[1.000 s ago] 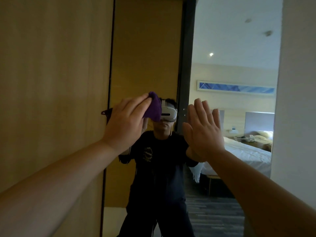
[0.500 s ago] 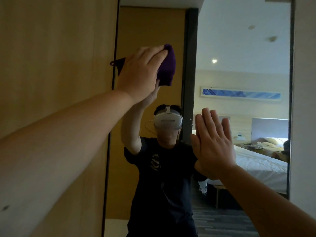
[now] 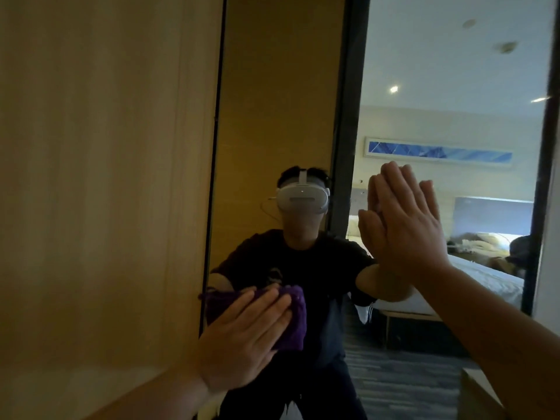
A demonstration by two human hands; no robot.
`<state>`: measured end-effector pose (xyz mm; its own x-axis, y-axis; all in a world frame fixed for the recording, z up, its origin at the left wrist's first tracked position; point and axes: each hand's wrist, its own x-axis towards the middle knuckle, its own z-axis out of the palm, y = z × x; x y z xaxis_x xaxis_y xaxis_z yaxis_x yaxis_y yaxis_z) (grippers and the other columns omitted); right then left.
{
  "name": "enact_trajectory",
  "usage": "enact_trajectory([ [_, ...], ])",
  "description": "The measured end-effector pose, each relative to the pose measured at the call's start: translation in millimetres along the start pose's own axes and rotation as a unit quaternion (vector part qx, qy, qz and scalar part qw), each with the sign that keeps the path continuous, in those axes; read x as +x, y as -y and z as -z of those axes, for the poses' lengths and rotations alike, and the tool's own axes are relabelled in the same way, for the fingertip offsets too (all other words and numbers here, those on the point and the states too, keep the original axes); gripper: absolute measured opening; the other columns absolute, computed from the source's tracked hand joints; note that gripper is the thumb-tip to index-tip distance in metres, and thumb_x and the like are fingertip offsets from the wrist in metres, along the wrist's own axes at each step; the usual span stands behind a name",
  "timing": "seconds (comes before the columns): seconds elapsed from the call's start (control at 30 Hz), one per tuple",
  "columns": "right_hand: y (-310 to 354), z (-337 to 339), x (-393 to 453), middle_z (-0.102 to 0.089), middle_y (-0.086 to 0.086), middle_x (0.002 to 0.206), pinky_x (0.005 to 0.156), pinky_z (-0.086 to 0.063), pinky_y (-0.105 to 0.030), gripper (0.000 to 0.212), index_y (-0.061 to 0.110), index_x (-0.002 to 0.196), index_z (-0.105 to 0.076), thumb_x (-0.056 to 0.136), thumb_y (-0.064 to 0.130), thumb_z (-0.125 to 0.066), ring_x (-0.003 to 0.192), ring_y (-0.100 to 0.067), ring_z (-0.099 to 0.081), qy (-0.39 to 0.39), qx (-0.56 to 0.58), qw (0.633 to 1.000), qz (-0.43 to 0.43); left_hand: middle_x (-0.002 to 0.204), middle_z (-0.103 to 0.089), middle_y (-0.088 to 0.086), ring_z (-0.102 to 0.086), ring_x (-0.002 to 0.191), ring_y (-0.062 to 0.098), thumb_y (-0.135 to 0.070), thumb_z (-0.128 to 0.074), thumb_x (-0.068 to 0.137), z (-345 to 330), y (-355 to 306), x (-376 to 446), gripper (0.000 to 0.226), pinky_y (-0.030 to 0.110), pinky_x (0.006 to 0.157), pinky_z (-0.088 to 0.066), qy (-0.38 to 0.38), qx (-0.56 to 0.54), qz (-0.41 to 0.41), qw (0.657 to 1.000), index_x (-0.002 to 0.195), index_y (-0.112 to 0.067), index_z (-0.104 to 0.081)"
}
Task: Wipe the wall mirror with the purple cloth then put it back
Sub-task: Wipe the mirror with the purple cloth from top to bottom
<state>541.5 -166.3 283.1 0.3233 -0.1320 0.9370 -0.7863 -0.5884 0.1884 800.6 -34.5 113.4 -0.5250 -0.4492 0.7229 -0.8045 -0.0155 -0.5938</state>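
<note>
The wall mirror fills the middle and right of the view, framed by a thin dark edge. My left hand presses the purple cloth flat against the lower left part of the glass, next to the mirror's left edge. The cloth is bunched under my fingers, with part sticking out to the right. My right hand rests flat on the glass at mid height, fingers up and together, holding nothing. The reflection shows a person in a dark shirt wearing a white headset.
A wooden wall panel stands close on the left of the mirror. A white wall borders it on the right. Reflected in the glass are a bed, carpet floor and a wooden door.
My left hand swept the cloth up to the top of the glass, then down to the lower left part. My right hand stayed flat on the glass.
</note>
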Motion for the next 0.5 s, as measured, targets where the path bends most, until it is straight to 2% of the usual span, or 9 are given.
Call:
enact_trajectory([
  [0.07,-8,8,-4,-0.001,-0.003,0.166,0.123,0.009,-0.04,0.065,0.021,0.158,-0.01,0.103,0.051,-0.026,0.153,-0.019,0.008,0.002,-0.009,1.0,-0.004,0.157,-0.035,0.003,-0.03,0.146,0.023,-0.035,-0.056,0.093,-6,-11,-15,0.057,0.042,0.12,-0.021,0.007,-0.015,-0.001,1.0,0.145,-0.017,-0.044],
  [0.1,-15,12,-6,0.002,-0.003,0.165,0.123,0.01,-0.041,0.066,0.021,0.158,-0.008,0.103,0.051,-0.026,0.153,-0.019,0.009,0.003,-0.016,1.0,-0.015,0.156,-0.036,0.002,-0.032,0.145,0.022,-0.033,-0.053,0.095,-7,-12,-16,0.053,0.042,0.118,-0.026,0.0,-0.027,0.005,1.0,0.145,-0.019,-0.044],
  [0.17,-30,19,-10,0.005,-0.005,0.166,0.122,0.01,-0.042,0.069,0.017,0.159,-0.009,0.101,0.052,-0.023,0.153,-0.02,0.011,0.017,-0.029,0.998,-0.05,0.15,-0.045,0.001,-0.043,0.137,0.022,-0.026,-0.048,0.1,-2,-9,-10,0.043,0.042,0.104,-0.042,-0.022,-0.055,0.022,0.998,0.142,-0.02,-0.048],
  [0.23,-46,23,-13,0.006,-0.007,0.166,0.123,0.008,-0.046,0.072,0.016,0.159,-0.007,0.1,0.055,-0.017,0.152,-0.022,0.012,0.038,-0.039,0.995,-0.081,0.138,-0.056,0.003,-0.055,0.122,0.023,-0.021,-0.047,0.102,9,-4,7,0.035,0.042,0.091,-0.05,-0.045,-0.076,0.019,0.996,0.136,-0.019,-0.052],
  [0.33,-57,19,-18,0.009,-0.007,0.165,0.123,0.007,-0.049,0.072,0.018,0.158,-0.004,0.1,0.057,-0.016,0.151,-0.023,0.015,0.066,-0.041,0.994,-0.083,0.127,-0.061,0.009,-0.056,0.114,0.027,-0.012,-0.051,0.096,29,18,53,0.035,0.043,0.094,-0.047,-0.099,-0.074,0.015,0.992,0.131,-0.013,-0.053],
  [0.5,-58,10,-19,0.013,-0.004,0.164,0.123,0.009,-0.046,0.066,0.019,0.156,0.002,0.102,0.054,-0.016,0.151,-0.02,0.018,0.042,-0.051,0.994,-0.082,0.121,-0.061,0.017,-0.054,0.108,0.033,-0.012,-0.062,0.091,68,79,185,0.038,0.046,0.094,-0.048,-0.213,-0.028,0.051,0.975,0.127,-0.005,-0.052],
])
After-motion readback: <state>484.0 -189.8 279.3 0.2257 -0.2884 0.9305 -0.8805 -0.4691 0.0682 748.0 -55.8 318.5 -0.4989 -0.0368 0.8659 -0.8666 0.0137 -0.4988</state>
